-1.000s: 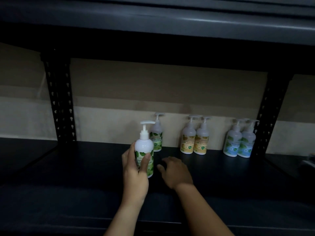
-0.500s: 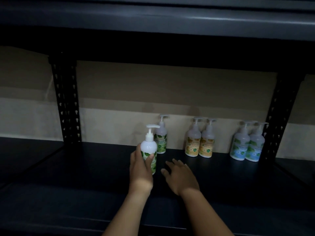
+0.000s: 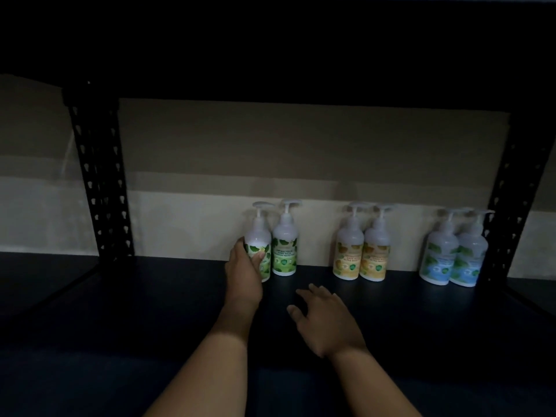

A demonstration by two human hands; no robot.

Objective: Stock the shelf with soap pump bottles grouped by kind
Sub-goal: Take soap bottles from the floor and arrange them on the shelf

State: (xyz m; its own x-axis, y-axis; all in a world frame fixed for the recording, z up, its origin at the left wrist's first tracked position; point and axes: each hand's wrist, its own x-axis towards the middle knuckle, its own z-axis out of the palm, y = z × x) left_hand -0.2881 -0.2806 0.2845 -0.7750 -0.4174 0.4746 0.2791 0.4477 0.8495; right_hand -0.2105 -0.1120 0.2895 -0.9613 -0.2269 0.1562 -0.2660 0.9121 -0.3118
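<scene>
the left hand (image 3: 244, 273) grips a green-label bottle (image 3: 258, 245), fingers curled round its body, upright near the back edge of the shelf (image 3: 168, 296), just beside a second green bottle (image 3: 285, 246). the right hand (image 3: 323, 319) hovers with fingers spread and relaxed, holding nothing. a yellow pair (image 3: 362, 249) stands further right, a blue pair (image 3: 455, 255) close to the right post (image 3: 511, 200). open dark board runs from the left post (image 3: 99, 182) to the held bottle and along the front edge. label text is mostly too dim to read; the held bottle's base is hidden by the hand.
</scene>
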